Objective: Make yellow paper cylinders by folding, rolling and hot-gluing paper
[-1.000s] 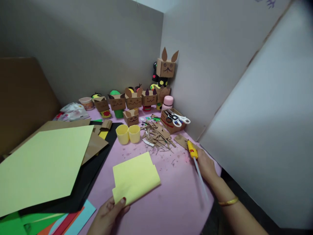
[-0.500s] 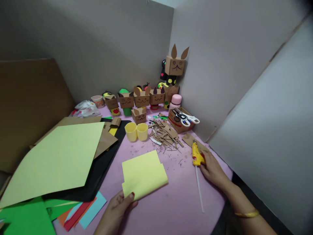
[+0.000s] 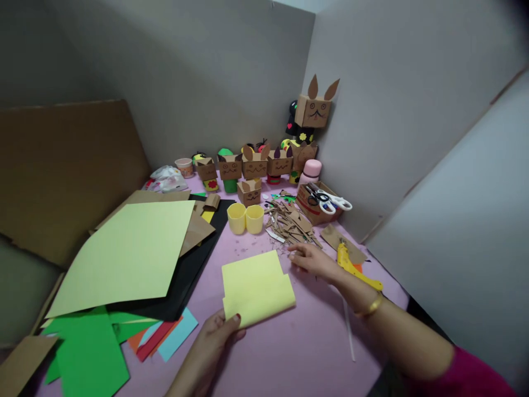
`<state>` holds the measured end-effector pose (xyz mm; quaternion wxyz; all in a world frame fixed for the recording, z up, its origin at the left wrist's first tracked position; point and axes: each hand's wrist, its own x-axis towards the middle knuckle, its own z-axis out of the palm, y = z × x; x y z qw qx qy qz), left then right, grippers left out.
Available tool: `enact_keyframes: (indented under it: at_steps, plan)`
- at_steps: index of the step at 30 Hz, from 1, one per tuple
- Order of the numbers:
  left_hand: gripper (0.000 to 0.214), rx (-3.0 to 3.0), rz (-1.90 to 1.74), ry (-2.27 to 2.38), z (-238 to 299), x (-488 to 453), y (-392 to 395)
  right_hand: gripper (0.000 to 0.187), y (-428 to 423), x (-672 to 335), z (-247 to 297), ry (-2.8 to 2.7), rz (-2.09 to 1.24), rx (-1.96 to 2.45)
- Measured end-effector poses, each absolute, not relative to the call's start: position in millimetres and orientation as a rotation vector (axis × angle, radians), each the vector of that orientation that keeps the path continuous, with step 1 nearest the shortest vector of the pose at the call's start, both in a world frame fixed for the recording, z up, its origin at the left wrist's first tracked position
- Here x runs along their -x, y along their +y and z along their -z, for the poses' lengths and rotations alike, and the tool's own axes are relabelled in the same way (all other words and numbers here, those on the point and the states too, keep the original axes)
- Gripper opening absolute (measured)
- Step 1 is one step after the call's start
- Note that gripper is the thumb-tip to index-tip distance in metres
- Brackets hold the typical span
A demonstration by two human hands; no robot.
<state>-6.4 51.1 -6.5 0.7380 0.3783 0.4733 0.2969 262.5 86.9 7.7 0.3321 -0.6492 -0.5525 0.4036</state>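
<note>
My left hand pinches the near left corner of a folded yellow paper lying on the pink table. My right hand is empty, fingers stretched out low over the table, just right of the paper's far edge. Behind my right wrist lies a yellow glue gun with a white glue stick trailing toward me. A pile of brown cardboard scraps lies just beyond my right hand.
Large light-green sheet over black, brown and coloured papers at left. Two yellow cups, brown box figures along the back, a tall rabbit-eared figure, a box with scissors. Grey partition walls close in behind and right.
My right hand let go of the glue gun, which now lies on the table, and moved left to the paper's far edge. The view shifted so everything sits further right.
</note>
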Motion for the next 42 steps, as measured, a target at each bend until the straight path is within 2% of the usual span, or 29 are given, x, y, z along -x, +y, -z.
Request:
enact_keyframes:
  at_steps: [3,5,12,18,27,42]
  plan:
    - [0.024,-0.805,-0.654,1.037,5,7,51,0.015,115,-247,6,-1.405,-1.303,1.650]
    - [0.022,-0.792,-0.652,1.026,5,8,51,0.018,125,-243,13,-1.357,-1.392,1.621]
    - [0.016,-0.691,-0.649,1.057,7,11,53,0.022,111,-241,9,-1.099,-1.475,1.494]
    - [0.010,-0.621,-0.652,1.073,8,13,54,0.036,91,-239,-1,-0.985,-1.440,1.439]
    - [0.011,-0.648,-0.663,1.101,5,10,52,0.015,88,-234,-9,-0.998,-1.340,1.495]
    - [0.022,-0.660,-0.678,1.039,10,11,50,0.022,63,-214,4,-1.046,-1.100,1.507]
